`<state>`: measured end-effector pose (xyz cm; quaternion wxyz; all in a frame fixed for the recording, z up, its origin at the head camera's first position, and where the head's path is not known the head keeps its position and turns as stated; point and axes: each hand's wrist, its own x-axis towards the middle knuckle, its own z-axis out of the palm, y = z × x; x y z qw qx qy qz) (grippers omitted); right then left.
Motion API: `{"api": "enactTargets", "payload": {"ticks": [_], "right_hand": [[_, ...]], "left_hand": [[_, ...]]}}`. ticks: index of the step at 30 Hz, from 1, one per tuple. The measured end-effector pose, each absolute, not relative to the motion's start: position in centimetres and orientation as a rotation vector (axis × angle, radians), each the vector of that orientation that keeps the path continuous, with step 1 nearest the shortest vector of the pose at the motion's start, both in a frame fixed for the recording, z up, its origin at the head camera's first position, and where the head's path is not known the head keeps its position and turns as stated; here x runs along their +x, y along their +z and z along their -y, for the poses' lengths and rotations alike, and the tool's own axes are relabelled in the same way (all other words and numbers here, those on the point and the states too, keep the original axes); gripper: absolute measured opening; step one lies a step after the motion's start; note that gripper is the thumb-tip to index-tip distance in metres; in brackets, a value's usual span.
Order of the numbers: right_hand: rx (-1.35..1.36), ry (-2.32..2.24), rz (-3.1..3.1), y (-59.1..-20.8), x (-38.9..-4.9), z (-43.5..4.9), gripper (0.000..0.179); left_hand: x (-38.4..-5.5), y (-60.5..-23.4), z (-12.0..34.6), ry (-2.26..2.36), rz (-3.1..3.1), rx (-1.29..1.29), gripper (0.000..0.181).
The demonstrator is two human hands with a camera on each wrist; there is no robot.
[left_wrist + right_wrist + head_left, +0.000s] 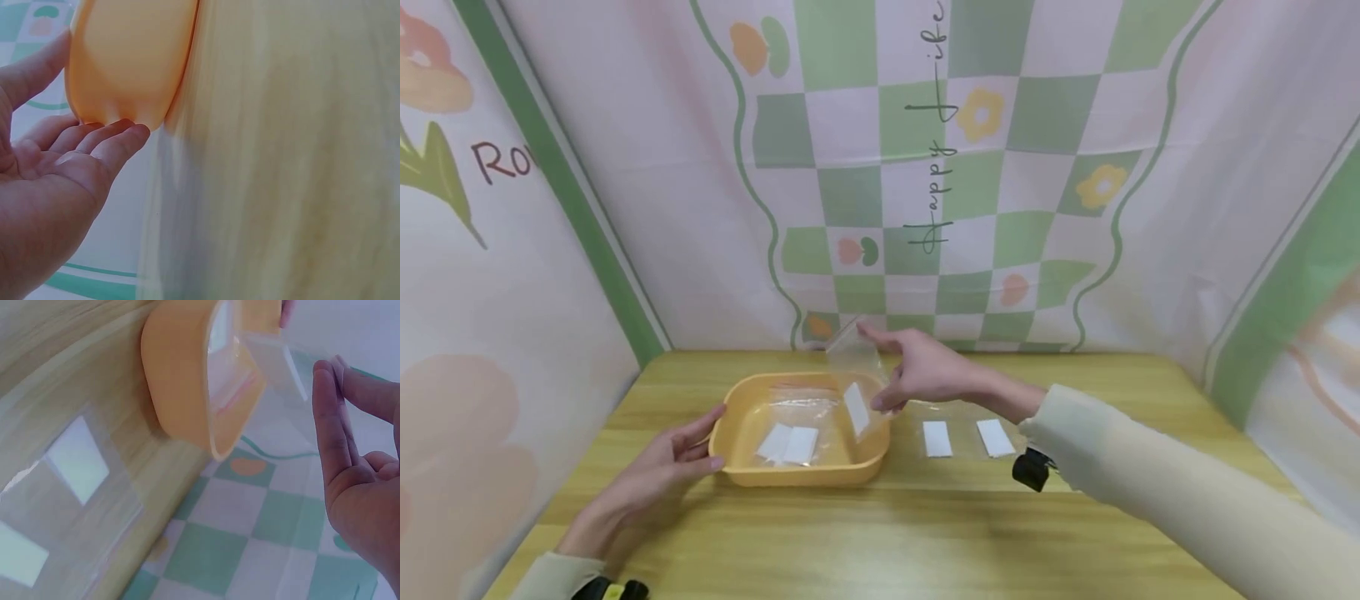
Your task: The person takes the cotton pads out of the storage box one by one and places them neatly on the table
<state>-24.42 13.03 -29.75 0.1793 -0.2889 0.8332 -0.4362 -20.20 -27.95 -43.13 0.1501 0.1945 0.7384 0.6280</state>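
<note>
My right hand (pixel 928 367) pinches a clear zip bag (pixel 853 354) by its edge and holds it tilted over the right end of a yellow plastic basin (pixel 808 477). A white rectangular piece (pixel 856 408) shows in that bag. In the right wrist view, thumb and fingertips meet on the film. My left hand (pixel 662 467) is at the basin's left end. In the left wrist view, its extended fingers (pixel 119 147) rest against the outer wall. Inside the basin lie clear bags (pixel 808 408) with white pieces (pixel 801 446).
To the right of the basin, clear bags (pixel 966 410) lie on the wooden table (pixel 970 533), showing white rectangles (pixel 936 439). Printed fabric (pixel 925 183) hangs behind the table's far edge, with more fabric at both sides.
</note>
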Motion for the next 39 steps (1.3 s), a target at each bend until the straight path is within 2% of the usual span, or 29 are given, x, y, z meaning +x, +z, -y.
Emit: {"api": "enactTargets", "payload": {"ticks": [12,22,39], "right_hand": [[-0.783,-1.309,-2.383,-28.4,-23.7,-18.8,0.111],[-0.634,-1.272,-2.475,-28.6,-23.0,-24.2,0.113],[-0.5,-1.339,-2.458,-31.9,-21.5,-33.1,0.114]], "left_hand": [[-20.1,-43.1,28.1,1.789,-2.142,0.538,0.085],[-20.2,-43.1,28.1,1.783,-2.127,0.569,0.084],[-20.1,-43.0,27.9,1.775,-2.142,0.548,0.085]]}}
